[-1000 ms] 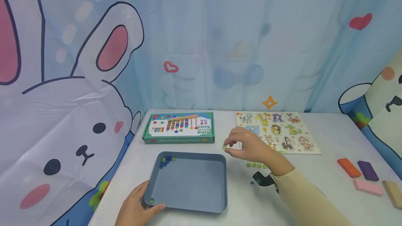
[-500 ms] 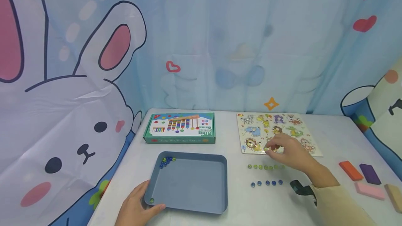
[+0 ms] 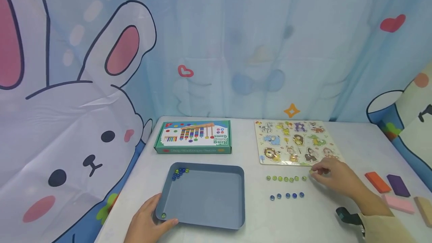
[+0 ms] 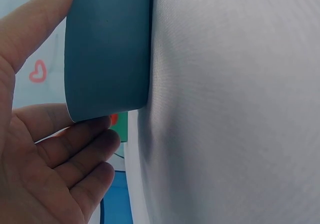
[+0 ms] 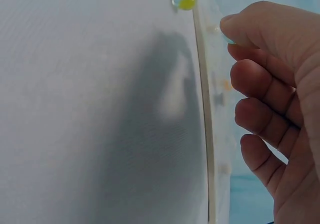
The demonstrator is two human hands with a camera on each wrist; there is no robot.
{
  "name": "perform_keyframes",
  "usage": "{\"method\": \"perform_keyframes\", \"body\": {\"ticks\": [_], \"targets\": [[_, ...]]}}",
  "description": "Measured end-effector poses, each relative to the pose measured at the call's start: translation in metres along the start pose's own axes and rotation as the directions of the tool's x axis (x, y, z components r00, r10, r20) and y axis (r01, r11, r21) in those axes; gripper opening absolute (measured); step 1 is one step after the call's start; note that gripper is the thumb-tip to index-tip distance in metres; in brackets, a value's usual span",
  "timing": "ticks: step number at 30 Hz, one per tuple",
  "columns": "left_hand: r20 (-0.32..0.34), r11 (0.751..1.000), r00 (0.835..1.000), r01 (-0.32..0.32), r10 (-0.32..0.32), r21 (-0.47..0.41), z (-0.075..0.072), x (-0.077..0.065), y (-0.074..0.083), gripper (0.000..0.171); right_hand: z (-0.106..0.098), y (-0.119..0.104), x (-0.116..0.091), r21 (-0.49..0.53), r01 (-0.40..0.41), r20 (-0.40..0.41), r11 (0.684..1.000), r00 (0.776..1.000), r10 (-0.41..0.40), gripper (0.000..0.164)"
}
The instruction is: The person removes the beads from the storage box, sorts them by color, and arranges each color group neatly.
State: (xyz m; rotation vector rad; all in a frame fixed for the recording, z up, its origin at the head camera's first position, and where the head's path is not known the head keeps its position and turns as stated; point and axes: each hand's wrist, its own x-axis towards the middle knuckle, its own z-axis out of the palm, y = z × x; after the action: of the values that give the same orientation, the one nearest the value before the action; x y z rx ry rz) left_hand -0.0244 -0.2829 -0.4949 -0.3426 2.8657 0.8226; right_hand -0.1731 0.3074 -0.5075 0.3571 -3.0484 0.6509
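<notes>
In the head view my left hand (image 3: 144, 220) holds the near left corner of a grey-blue tray (image 3: 209, 198), thumb along the near side and fingers at the left side. Inside the tray, several blue and yellow-green marbles (image 3: 180, 171) cluster in the far left corner, and one green marble (image 3: 163, 215) lies near my thumb. My right hand (image 3: 337, 177) pinches a yellow-green marble (image 3: 311, 171) between thumb and index finger, mostly hidden by them, just past the right end of a row of yellow-green marbles (image 3: 285, 179). Nearer to me runs a row of blue marbles (image 3: 288, 195).
An animal puzzle board (image 3: 298, 141) lies behind the marble rows. A green Ring Challenge Game box (image 3: 193, 137) lies behind the tray. At the far right are orange (image 3: 377, 182), purple (image 3: 398, 185), pink (image 3: 398, 203) and tan blocks (image 3: 423, 211). A patterned curtain (image 3: 216, 48) hangs behind the table.
My right hand has moved right with the pinched marble, from beside the tray, across the puzzle board's front, to the row's right end. Both marble rows now show uncovered. My left hand stays on the tray.
</notes>
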Motion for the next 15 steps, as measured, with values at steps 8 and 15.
{"method": "perform_keyframes", "body": {"ticks": [8,15], "targets": [[0.0,1.0,1.0,-0.01,0.01,-0.011,0.001,0.0,0.0,0.116,0.012,0.01,0.001,-0.012,-0.027,0.06,1.0,0.998,0.027,0.024],[-0.015,1.0,1.0,-0.012,0.012,-0.012,0.0,-0.001,0.0,0.116,0.015,0.006,0.0,-0.005,-0.032,0.064,0.999,0.997,0.032,0.023]]}}
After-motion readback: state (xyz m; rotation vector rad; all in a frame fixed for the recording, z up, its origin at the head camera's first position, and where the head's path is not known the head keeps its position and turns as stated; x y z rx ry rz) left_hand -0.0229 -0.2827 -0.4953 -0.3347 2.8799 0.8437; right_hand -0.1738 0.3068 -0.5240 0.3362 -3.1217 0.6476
